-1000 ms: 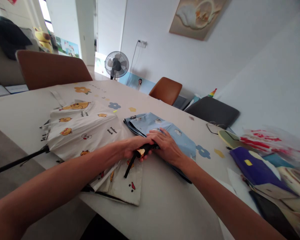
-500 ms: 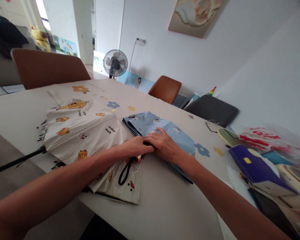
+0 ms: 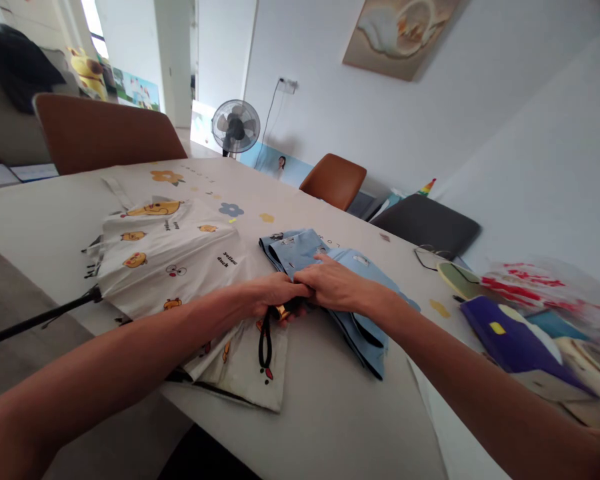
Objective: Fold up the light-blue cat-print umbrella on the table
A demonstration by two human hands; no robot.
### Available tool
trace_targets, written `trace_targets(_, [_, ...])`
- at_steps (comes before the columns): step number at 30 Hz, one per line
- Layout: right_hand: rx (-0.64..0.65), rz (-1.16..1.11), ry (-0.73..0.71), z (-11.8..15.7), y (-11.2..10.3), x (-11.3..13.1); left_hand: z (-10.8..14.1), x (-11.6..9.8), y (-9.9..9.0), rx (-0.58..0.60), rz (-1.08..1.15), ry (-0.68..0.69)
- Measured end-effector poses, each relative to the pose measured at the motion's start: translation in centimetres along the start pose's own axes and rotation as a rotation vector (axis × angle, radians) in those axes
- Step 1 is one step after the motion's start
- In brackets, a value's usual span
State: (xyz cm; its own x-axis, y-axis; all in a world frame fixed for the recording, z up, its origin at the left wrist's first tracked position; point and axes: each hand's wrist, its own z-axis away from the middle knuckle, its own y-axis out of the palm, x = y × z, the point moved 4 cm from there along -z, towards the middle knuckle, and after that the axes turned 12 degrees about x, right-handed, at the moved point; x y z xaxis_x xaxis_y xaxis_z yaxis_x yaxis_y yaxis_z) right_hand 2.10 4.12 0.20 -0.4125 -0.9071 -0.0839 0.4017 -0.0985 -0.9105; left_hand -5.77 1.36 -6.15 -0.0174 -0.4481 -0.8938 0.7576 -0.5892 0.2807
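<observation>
A blue folding umbrella (image 3: 300, 248) with small printed figures lies partly folded on the table. My left hand (image 3: 279, 293) is wrapped round its dark handle with a gold-coloured band (image 3: 281, 312), and a black wrist strap (image 3: 265, 347) hangs below. My right hand (image 3: 333, 283) is closed over the umbrella where handle and folds meet, its fingers against my left hand. The fingers hide much of the handle. To the left, under my left forearm, rests a white umbrella (image 3: 195, 243) with yellow duck prints, its canopy loosely collapsed and its black shaft (image 3: 40, 320) pointing left.
The pale table (image 3: 330, 407) carries printed flowers. At its right side are a purple case (image 3: 510, 340), glasses (image 3: 425, 257) and a red-and-white plastic bag (image 3: 535, 283). Brown chairs (image 3: 110, 133), a dark chair (image 3: 425, 223) and a fan (image 3: 235, 127) stand beyond.
The blue umbrella's near folds have lifted and gathered more narrowly towards my hands. Its handle has tilted, so the gold-coloured band and strap show more. The view has shifted slightly.
</observation>
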Motion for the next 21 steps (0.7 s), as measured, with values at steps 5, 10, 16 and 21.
trace_targets(5, [-0.018, -0.057, 0.024, 0.1, 0.5, -0.1, 0.1, -0.1, 0.1, -0.074, 0.030, -0.031])
trace_targets(10, [-0.131, 0.013, 0.041, 0.5, 1.5, 0.0, 0.2, -0.2, 0.1, -0.110, -0.001, -0.028])
trace_targets(16, [-0.283, 0.134, 0.064, 0.5, 2.7, -0.2, 0.2, -0.1, 0.1, -0.087, -0.017, -0.065])
trace_targets(21, [-0.298, 0.143, 0.084, 0.8, 2.9, -0.4, 0.1, -0.1, -0.1, -0.056, -0.022, -0.062])
